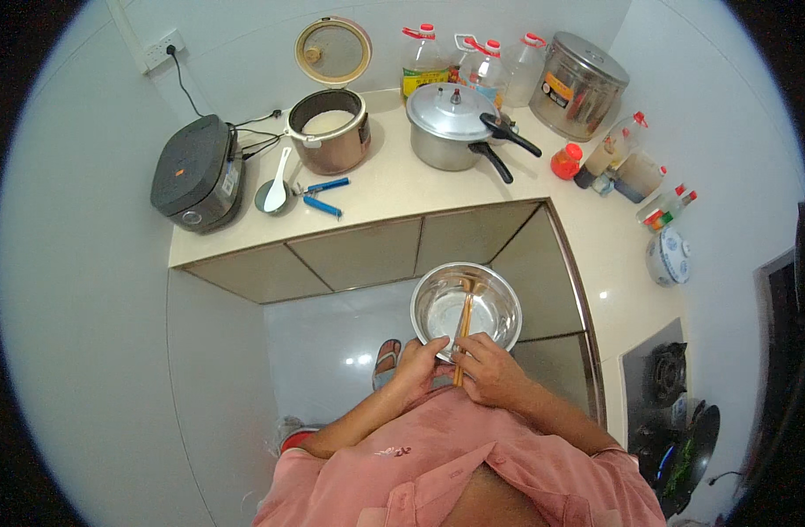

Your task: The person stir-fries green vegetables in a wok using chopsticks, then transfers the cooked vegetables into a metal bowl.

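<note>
My left hand [420,369] grips the near rim of a shiny stainless steel bowl [435,300], held above the floor in front of my body. Its thumb lies over the rim and the other fingers are hidden under it. In my right hand [491,369] is a pair of wooden chopsticks [466,323], whose far ends reach into the bowl. The chopsticks slant across the near rim. A little clear liquid may lie in the bowl, but reflections make this hard to tell.
On the counter [383,191] stand an open rice cooker [330,145] with white contents, a closed black cooker [195,174], a pressure cooker [445,132], and blue-handled tongs [323,196]. A white rice paddle [278,181] rests on a small bowl. A wok [696,454] with greens sits on the stove at right.
</note>
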